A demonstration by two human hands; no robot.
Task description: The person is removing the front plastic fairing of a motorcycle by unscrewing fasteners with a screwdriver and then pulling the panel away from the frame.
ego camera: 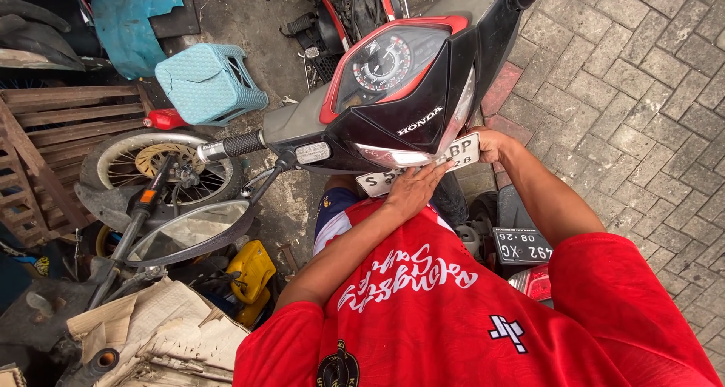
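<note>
A light blue plastic stool (210, 83) tipped on the ground, a loose spoked wheel (155, 164) beside a wooden pallet (57, 141), a round mirror (189, 231), a yellow jug (253, 270), torn cardboard (162, 334), grey paving bricks (642, 107) on the right

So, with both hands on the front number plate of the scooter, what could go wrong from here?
1. The white number plate sits under the headlight; the left hand and right hand grip its edges, which might cut the fingers.
2. The mirror juts out near the left arm, so an elbow could knock it.
3. Pushing hard could perhaps tip the scooter toward the loose wheel.
</note>
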